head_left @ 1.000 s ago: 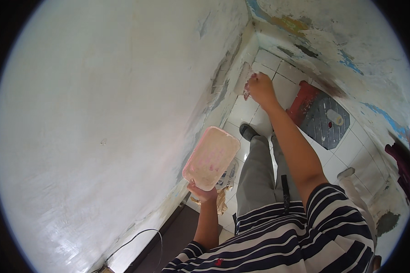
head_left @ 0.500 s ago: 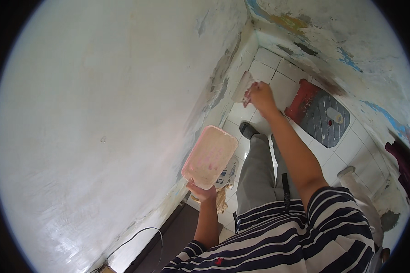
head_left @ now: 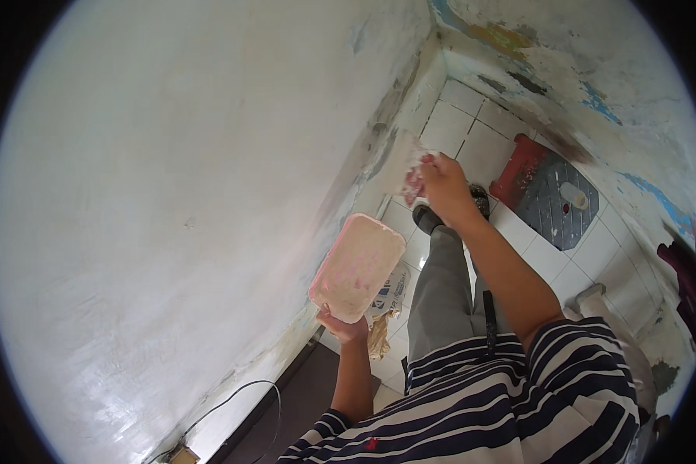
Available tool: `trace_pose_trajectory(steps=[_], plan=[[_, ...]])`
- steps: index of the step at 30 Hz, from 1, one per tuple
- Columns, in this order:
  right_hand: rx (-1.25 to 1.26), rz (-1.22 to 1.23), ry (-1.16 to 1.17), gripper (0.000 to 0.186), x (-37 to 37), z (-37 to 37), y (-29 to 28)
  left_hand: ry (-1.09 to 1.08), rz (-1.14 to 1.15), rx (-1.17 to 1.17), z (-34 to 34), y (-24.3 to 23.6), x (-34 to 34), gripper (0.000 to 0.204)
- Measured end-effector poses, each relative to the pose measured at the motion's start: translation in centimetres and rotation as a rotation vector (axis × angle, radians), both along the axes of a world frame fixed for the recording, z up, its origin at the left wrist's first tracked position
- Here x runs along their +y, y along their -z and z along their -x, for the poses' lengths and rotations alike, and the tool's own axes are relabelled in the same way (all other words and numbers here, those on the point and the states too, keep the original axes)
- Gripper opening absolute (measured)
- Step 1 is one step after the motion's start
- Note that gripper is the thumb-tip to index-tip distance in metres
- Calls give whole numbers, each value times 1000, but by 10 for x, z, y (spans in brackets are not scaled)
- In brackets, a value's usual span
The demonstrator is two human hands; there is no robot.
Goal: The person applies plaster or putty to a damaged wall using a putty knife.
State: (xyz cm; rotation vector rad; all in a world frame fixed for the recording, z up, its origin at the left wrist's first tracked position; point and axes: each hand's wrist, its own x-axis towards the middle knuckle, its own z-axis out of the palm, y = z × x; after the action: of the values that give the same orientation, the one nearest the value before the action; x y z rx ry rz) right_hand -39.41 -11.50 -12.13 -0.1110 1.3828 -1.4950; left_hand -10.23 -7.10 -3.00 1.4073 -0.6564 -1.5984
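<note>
Against the white plastered wall (head_left: 170, 193), our right hand (head_left: 445, 189) grips a putty-coated trowel (head_left: 408, 166) near the corner, while our left hand (head_left: 344, 326) closes under a pink plaster tray (head_left: 358, 267), held up beside the wall.

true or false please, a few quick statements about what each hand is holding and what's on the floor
1. The left hand holds up a pink tray smeared with pale filler. True.
2. The right hand is empty. False: it grips a wide putty knife, its blade by the wall.
3. The floor is bare concrete. False: it is laid with white tiles.
4. A red-edged grey mat lies on the floor near the corner. True.
5. The person wears a plain white shirt. False: the shirt is striped dark blue and white.
</note>
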Motion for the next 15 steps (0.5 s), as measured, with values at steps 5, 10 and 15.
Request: trace_pose_trajectory(steps=[5,10,15], plan=[[479,-296,-93,21,-47,-14,82,37,17,-16,2,-2,5,66],[624,-160,-173,23,-103,-25,39,38,8,-7,2,-1,12,68],[37,273,77,15,-19,-2,-28,39,-5,-3,-3,2,11,69]])
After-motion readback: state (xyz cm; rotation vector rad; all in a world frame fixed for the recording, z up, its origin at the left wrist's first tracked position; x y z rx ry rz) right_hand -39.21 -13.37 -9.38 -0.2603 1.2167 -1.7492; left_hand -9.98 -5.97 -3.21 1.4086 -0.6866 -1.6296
